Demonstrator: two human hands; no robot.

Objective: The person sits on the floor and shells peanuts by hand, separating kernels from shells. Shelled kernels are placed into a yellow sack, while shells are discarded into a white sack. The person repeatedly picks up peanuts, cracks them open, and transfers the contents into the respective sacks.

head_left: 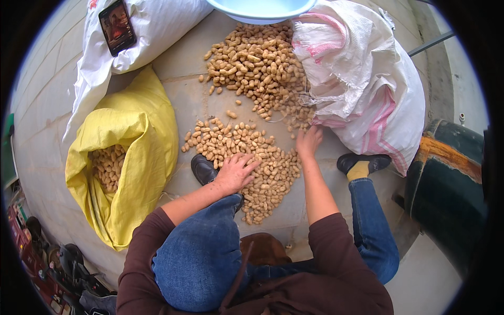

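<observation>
My left hand [236,173] lies palm down on the near pile of unshelled peanuts [271,177], fingers spread, with no object gripped. My right hand [310,141] reaches to the lower edge of the white woven sack with pink stripes [366,71]. Its fingertips are among loose peanuts there, and whether they hold anything is hidden. A larger heap of peanuts [256,63] lies farther off, against the mouth of that sack. To the left stands a yellow woven sack [157,114], its top rolled open and peanuts [110,167] inside.
A light blue basin [260,17] sits behind the far heap. On a full white sack [165,31] at upper left rests a smartphone [117,27] with its screen lit. A dark green metal drum [445,197] lies at right. My black shoes [204,169] flank the near pile.
</observation>
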